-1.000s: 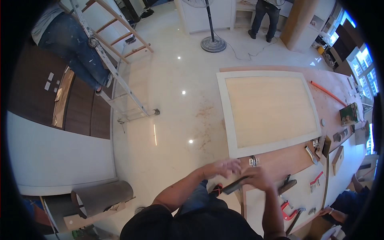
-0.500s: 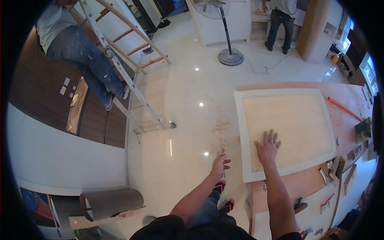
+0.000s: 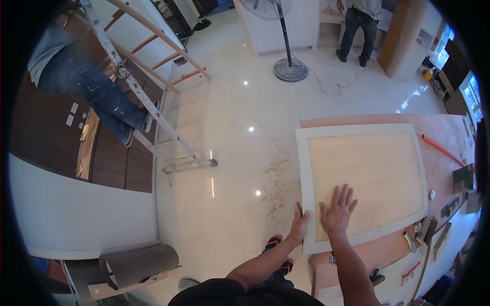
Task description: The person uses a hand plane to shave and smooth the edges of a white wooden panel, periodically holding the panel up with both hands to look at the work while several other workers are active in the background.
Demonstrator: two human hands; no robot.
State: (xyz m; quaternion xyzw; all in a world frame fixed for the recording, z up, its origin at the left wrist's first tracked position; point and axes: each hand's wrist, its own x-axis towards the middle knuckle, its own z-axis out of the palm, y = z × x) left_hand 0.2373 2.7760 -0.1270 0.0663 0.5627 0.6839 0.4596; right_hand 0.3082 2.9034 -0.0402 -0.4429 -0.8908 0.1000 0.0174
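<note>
A framed panel [image 3: 365, 181] is laid flat on a workbench [image 3: 388, 250], its pale wood centre bordered by a white frame. The right hand [image 3: 338, 211] is pressed flat on the panel near its lower left corner, fingers spread wide, nothing held. The left hand [image 3: 298, 224] is set against the panel's left edge, fingers together and extended along the frame, nothing gripped. That left edge is seen to lie at the bench's edge, with the floor [image 3: 245, 153] beside it. Broad open floor is found to the left and ahead of the panel, marked by a patch of sawdust [image 3: 275, 176] just beside the edge. A ladder [image 3: 153, 97] stands well apart to the left, a fan [image 3: 288, 64] well ahead. Along the panel's right and lower sides, small tools [image 3: 439, 224] are scattered near the frame, and an orange rod [image 3: 441, 149] lies close to the upper right corner.
</note>
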